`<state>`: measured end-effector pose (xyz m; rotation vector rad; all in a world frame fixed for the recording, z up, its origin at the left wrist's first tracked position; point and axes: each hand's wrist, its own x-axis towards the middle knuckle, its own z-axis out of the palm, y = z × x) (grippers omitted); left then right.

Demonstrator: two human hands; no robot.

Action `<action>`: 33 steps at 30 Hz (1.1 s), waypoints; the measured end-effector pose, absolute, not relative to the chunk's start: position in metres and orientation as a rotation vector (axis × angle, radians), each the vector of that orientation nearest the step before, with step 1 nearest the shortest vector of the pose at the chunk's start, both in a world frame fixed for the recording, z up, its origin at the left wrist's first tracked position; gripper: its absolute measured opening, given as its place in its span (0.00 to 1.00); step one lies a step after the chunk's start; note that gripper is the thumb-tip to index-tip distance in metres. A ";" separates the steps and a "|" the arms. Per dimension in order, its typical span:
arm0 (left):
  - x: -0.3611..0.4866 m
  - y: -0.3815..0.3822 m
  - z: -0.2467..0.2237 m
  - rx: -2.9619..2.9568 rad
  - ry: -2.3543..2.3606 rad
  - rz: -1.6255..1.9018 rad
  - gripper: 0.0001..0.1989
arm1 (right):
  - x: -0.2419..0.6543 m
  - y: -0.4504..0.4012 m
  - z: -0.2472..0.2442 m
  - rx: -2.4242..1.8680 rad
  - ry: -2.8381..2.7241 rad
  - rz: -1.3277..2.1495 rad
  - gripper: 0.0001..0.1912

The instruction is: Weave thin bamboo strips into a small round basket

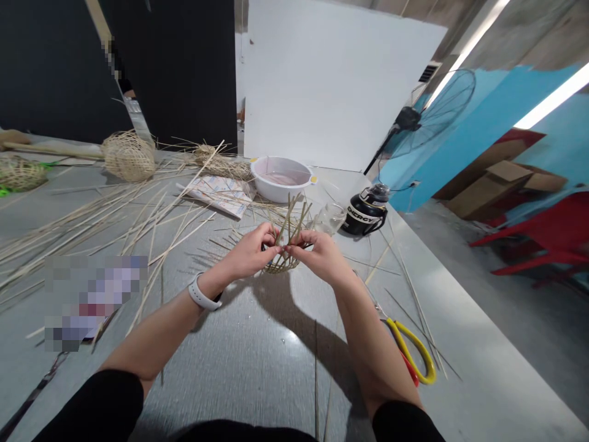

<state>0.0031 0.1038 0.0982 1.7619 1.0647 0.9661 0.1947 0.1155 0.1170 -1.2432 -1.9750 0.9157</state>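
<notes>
Between my hands is a small, partly woven basket of thin bamboo strips, with loose strip ends standing up and others fanning out to the left. My left hand, with a white watch band at the wrist, is closed in a pinch on the basket's strips from the left. From the right, my right hand pinches strips with thumb and forefinger, its fingertips close to the left thumb. The fingers hide part of the weave. Just behind the right hand stands a clear glass jar.
Loose bamboo strips cover the table's left side; a finished woven piece lies behind them. A white basin, a printed packet and a black bottle stand farther back. Yellow-and-red-handled scissors lie beside my right forearm.
</notes>
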 end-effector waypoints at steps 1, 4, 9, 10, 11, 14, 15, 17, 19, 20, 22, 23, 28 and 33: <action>0.002 0.104 0.100 1.779 1.090 0.967 0.11 | 0.194 0.115 0.118 -1.239 -1.958 0.927 0.10; -0.002 0.106 0.102 1.778 1.040 1.023 0.14 | 0.193 0.114 0.121 -1.178 -1.905 0.971 0.11; 0.001 0.109 0.097 1.687 0.965 1.143 0.15 | 0.193 0.115 0.123 -1.120 -1.844 1.012 0.11; 0.003 0.108 0.096 1.671 0.955 1.152 0.15 | 0.193 0.115 0.123 -1.122 -1.845 0.999 0.11; 0.005 0.107 0.096 1.663 0.940 1.155 0.15 | 0.193 0.115 0.123 -1.126 -1.847 0.984 0.10; 0.006 0.105 0.098 1.638 0.894 1.156 0.15 | 0.192 0.115 0.123 -1.140 -1.848 0.966 0.09; 0.005 0.105 0.099 1.624 0.887 1.146 0.16 | 0.192 0.114 0.123 -1.135 -1.848 0.979 0.09; 0.002 0.107 0.100 1.593 0.881 1.110 0.16 | 0.192 0.114 0.123 -1.116 -1.856 1.014 0.10; -0.002 0.109 0.100 1.557 0.885 1.047 0.17 | 0.192 0.114 0.123 -1.106 -1.878 1.024 0.10; -0.004 0.111 0.099 1.540 0.890 1.015 0.18 | 0.192 0.115 0.123 -1.107 -1.892 1.015 0.11; -0.008 0.114 0.098 1.504 0.899 0.960 0.19 | 0.193 0.116 0.122 -1.106 -1.925 0.986 0.11; -0.009 0.115 0.098 1.481 0.906 0.941 0.19 | 0.194 0.117 0.122 -1.097 -1.942 0.975 0.11; -0.010 0.121 0.096 1.338 0.922 0.963 0.16 | 0.195 0.118 0.123 -1.088 -1.938 0.956 0.09; -0.011 0.119 0.099 1.320 0.918 0.938 0.15 | 0.194 0.116 0.122 -1.080 -1.955 0.941 0.08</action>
